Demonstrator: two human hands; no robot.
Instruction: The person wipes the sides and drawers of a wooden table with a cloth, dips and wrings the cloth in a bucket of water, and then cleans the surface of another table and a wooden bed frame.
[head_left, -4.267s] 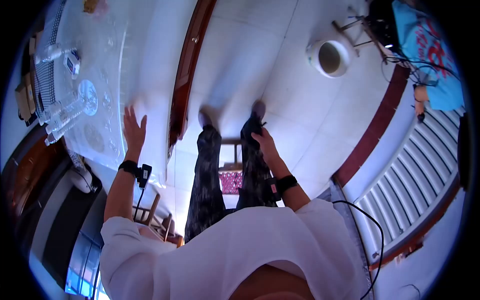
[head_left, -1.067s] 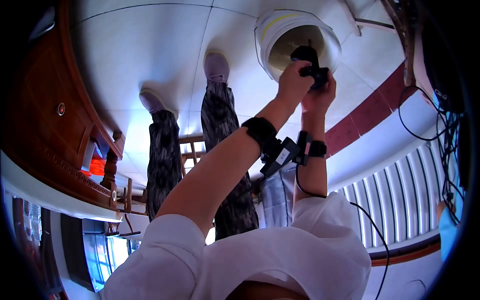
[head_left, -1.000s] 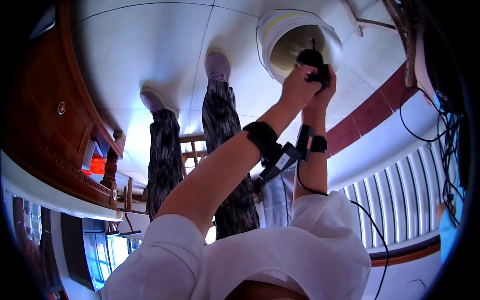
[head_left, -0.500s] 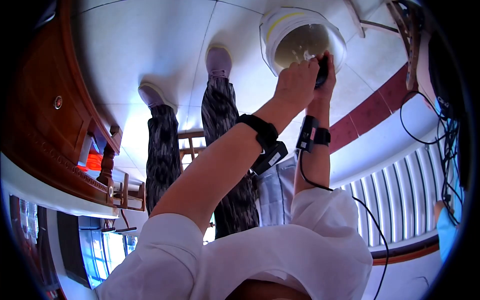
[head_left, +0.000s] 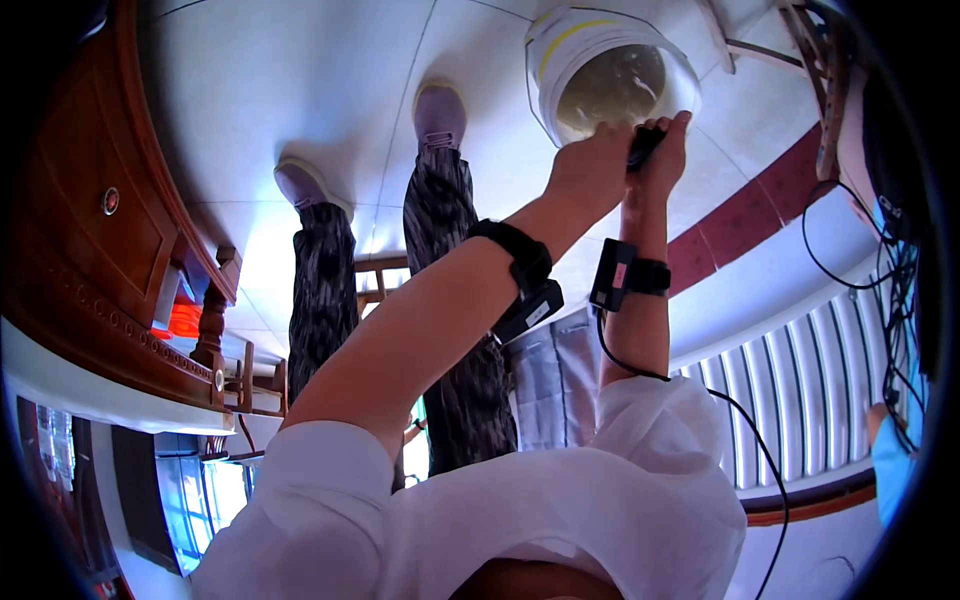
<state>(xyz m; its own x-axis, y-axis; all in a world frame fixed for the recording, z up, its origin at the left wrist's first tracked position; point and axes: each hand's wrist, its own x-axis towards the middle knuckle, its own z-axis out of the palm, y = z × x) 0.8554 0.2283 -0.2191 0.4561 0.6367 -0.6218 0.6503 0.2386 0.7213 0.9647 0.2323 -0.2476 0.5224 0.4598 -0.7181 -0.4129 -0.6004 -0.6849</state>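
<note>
My left hand (head_left: pixel 595 165) is closed in a fist against a small dark object (head_left: pixel 645 145). From the other side my right hand (head_left: pixel 667 155) grips the same object, fingers curled round its end. It looks black and wet, perhaps cloth, but its kind is not plain. Both hands are at the near rim of a white bucket (head_left: pixel 548 75) with a yellow line around it. Inside the bucket is murky greyish-brown water (head_left: pixel 615 85) with bright ripples. The fingers of my left hand are partly hidden by its back.
The bucket stands on a pale tiled floor (head_left: pixel 380 60) beside my shoes (head_left: pixel 440 110). Wooden furniture (head_left: pixel 90 200) is on the left, a wooden frame (head_left: pixel 825 90) on the right. A black cable (head_left: pixel 745 430) runs from my right wrist strap; more cables (head_left: pixel 895 290) hang at the far right.
My hands have drawn back slightly from over the water to the bucket's near rim, and the right hand has turned. The splashing in the water has lessened.
</note>
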